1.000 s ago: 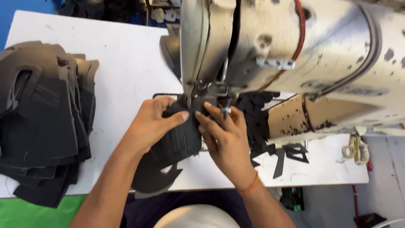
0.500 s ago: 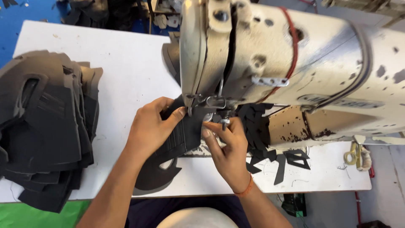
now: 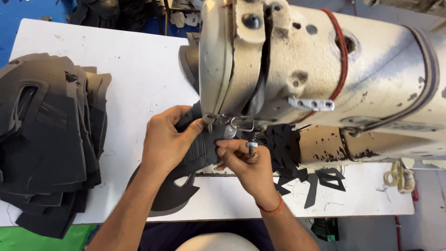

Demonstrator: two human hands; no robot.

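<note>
A dark grey shoe-upper piece (image 3: 195,158) lies under the needle area of a worn cream sewing machine (image 3: 297,69). My left hand (image 3: 165,139) presses on the piece from the left, thumb near the presser foot. My right hand (image 3: 246,167) pinches the piece's right edge just below the presser foot (image 3: 232,128). The needle itself is hidden behind the machine head.
A tall stack of dark grey cut pieces (image 3: 46,135) sits at the table's left. Small black cut shapes (image 3: 320,179) lie right of my right hand. Yellow-handled snips (image 3: 395,174) rest at the far right of the white table (image 3: 116,69).
The view has moved closer to the machine head. Both hands stay on the piece; my right hand has shifted slightly left toward the presser foot.
</note>
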